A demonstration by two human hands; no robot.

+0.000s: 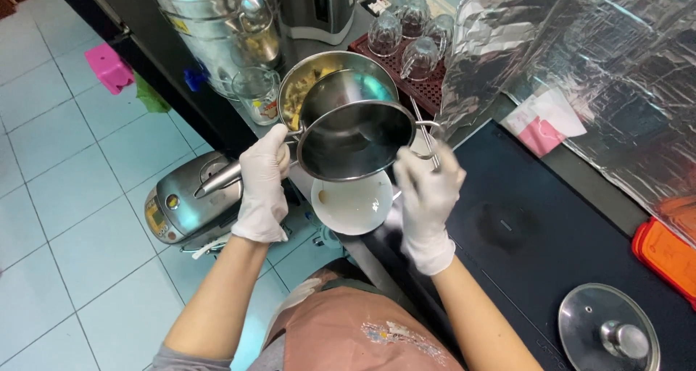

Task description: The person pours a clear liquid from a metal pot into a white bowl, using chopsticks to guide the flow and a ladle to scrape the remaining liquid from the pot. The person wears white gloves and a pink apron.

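left hand (263, 186) has its fingers (275, 145) clamped on the handle of a steel saucepan (354, 128), tilted and empty, above a white bowl (352, 203) with a small brown smear. right hand (426, 197) fingers closed on a thin metal utensil (428, 138). far behind, one pot of food (299, 88); four upturned glasses (409, 34) on a rack; one glass lid (607, 330) near right on the tabletop (522, 269).

Left hand (262, 185): thin white disposable glove — wrinkled, ending at the wrist
Right hand (428, 201): matching white glove, creased at the cuff
Arms: bare below short grey sleeves
Apron (362, 327): dusty pink — small multicoloured print at the chest
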